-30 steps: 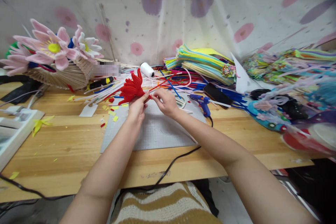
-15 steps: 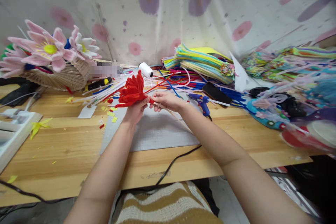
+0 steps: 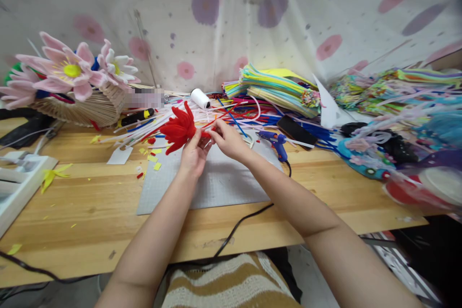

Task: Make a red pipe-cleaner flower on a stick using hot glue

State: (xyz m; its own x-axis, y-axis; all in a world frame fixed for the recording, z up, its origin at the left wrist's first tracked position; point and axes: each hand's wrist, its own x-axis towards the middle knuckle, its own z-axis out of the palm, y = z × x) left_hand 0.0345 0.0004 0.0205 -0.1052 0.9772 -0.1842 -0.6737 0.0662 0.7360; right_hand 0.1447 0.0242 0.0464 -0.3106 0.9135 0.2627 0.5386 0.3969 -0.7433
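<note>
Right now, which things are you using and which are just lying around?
In use: red flower, held by left hand and right hand.
Lying about: glue gun, white spool, phone, pink flowers, pipe-cleaner stacks.

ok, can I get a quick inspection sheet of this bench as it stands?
surface: wooden table, with a grey mat under the hands.
job's things: red pipe-cleaner flower, held above the mat's far edge.
clutter: pipe-cleaner heap along the back; blue glue gun; white thread spool; black phone; yellow scraps; pink flowers far left.
hands: left hand grips the flower's base; right hand pinches it from the right.
cables: black cable runs from the glue gun over the near table edge; second black lead at near left.
surroundings: flower-print cloth behind the table.
</note>
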